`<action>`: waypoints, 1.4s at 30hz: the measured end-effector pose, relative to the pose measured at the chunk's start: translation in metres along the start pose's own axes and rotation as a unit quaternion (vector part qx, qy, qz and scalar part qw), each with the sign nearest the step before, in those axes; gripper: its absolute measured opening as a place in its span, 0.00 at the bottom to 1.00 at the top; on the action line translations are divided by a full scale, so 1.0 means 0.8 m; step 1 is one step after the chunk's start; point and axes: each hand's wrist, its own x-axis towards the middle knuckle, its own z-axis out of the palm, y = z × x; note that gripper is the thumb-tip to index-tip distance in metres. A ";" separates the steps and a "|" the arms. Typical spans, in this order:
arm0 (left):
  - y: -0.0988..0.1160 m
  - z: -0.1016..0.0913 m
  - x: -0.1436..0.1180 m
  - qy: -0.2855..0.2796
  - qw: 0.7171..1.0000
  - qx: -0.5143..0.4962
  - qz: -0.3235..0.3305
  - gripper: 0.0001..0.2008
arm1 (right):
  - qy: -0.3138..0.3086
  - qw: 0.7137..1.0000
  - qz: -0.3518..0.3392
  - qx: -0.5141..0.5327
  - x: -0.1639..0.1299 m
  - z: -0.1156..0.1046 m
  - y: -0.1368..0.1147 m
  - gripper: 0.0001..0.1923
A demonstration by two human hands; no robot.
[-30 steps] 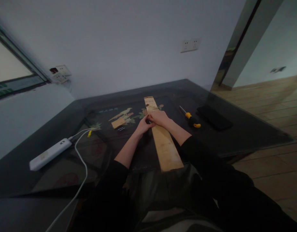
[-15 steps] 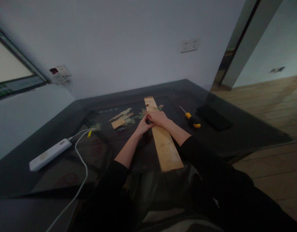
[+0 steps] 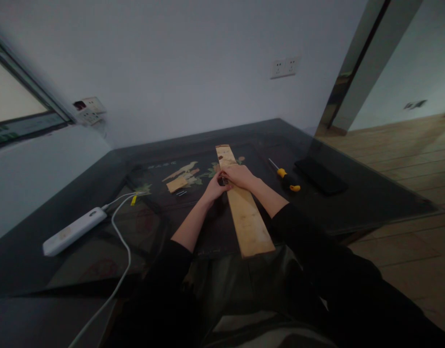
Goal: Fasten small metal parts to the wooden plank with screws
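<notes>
A long pale wooden plank point(image 3: 246, 220) lies lengthwise on the dark glass table point(image 3: 370, 198), its near end over the table's front edge. My right hand point(image 3: 240, 176) rests on top of the plank near its far half. My left hand point(image 3: 214, 187) is at the plank's left edge, fingertips meeting the right hand's around a small dark object point(image 3: 223, 181) that is too small to identify. A small wood piece point(image 3: 177, 184) and some thin metal bits point(image 3: 181, 193) lie to the left of my hands.
A yellow-and-black screwdriver point(image 3: 286, 178) and a flat black object point(image 3: 320, 176) lie to the right of the plank. A white power strip point(image 3: 73, 230) with a white cable point(image 3: 121, 241) sits at the left. Wall sockets point(image 3: 285, 67) are behind; wooden floor is at the right.
Almost nothing has moved. My fingertips have shifted slightly at the plank's left edge; the plank and the other things stay put.
</notes>
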 end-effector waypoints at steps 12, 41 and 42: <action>0.005 -0.001 -0.004 -0.011 1.000 0.007 0.005 0.42 | 0.000 1.000 -0.015 0.017 -0.003 -0.003 0.004 0.14; 0.007 -0.002 -0.008 0.010 0.999 0.028 -0.018 0.47 | 0.008 0.994 0.100 0.041 -0.003 -0.001 -0.017 0.20; 0.007 -0.002 -0.007 0.010 0.999 0.030 -0.017 0.47 | 0.009 0.994 0.104 0.043 -0.002 0.000 -0.018 0.20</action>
